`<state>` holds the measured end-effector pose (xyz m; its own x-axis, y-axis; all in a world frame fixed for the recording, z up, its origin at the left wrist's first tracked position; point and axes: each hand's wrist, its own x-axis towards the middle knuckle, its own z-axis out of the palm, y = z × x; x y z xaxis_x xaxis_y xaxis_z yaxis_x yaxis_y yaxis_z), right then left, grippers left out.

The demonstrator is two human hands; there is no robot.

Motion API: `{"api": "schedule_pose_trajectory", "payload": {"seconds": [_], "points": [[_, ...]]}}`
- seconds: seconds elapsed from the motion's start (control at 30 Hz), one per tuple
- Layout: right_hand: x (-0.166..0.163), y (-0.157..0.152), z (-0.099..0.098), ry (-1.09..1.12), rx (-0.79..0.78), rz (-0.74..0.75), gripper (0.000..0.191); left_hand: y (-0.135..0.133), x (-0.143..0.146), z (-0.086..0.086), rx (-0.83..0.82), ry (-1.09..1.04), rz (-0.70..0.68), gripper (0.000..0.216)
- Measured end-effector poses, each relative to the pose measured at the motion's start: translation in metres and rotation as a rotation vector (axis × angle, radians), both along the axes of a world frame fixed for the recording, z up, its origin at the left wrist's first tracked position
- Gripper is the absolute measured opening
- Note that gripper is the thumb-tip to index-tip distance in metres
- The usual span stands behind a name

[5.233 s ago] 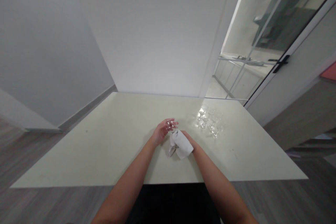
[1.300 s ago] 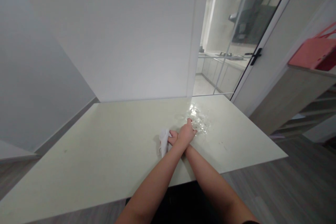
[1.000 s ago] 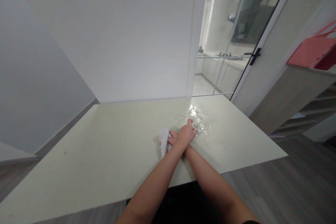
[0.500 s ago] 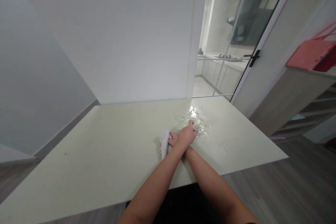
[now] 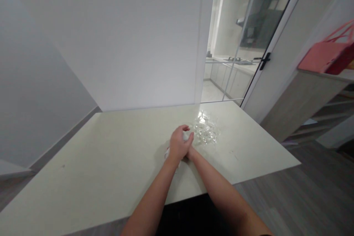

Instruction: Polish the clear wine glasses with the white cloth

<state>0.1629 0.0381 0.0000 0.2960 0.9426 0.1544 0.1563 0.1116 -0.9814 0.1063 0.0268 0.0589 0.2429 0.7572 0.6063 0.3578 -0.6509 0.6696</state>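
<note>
**Hands together over a cloth, beside the glasses**

We see both forearms rising from the bottom of the frame and meeting just right of centre, above the pale table point(image 5: 91, 162). The left hand point(image 5: 179, 144) lies on top, its fingers curled and its palm turned down, empty as far as we can tell. It covers most of the right hand point(image 5: 189, 150), so we cannot tell whether that one is clenched or loose. A white cloth point(image 5: 167, 152) peeks out at the lower left edge of the left hand, and a small pale patch also shows near its fingertips (likely the same cloth, though it is too small to be sure). Just to the right of the hands, a cluster of clear glasses point(image 5: 206, 132) stands on the table, close to them but not touching. A red bag point(image 5: 326, 54) rests on a shelf at the right edge.
</note>
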Motion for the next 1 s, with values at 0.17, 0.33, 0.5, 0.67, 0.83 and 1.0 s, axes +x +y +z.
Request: {"api": "schedule_pose_trajectory", "payload": {"seconds": [0.17, 0.33, 0.5, 0.67, 0.83, 1.0], "points": [[0.008, 0.005, -0.009, 0.481, -0.14, 0.233, 0.051, 0.034, -0.057, -0.015, 0.026, -0.011, -0.004, 0.021], [0.01, 0.007, -0.018, 0.636, -0.147, 0.215, 0.032, 0.036, -0.067, -0.039, -0.196, 0.112, -0.23, 0.034], [0.01, 0.005, -0.018, 0.479, -0.058, 0.193, 0.035, 0.044, -0.061, -0.045, -0.347, -0.071, -0.114, 0.028], [0.009, -0.001, -0.013, 0.131, 0.006, 0.266, 0.023, 0.064, -0.069, -0.054, -0.516, -0.433, 0.166, 0.037], [0.007, -0.004, -0.015, -0.002, 0.105, 0.163, 0.022, 0.063, -0.07, -0.054, -0.56, -0.393, 0.183, 0.038], [0.007, -0.003, -0.014, 0.07, 0.156, 0.054, 0.026, 0.055, -0.062, -0.048, -0.357, -0.266, 0.142, 0.027]]}}
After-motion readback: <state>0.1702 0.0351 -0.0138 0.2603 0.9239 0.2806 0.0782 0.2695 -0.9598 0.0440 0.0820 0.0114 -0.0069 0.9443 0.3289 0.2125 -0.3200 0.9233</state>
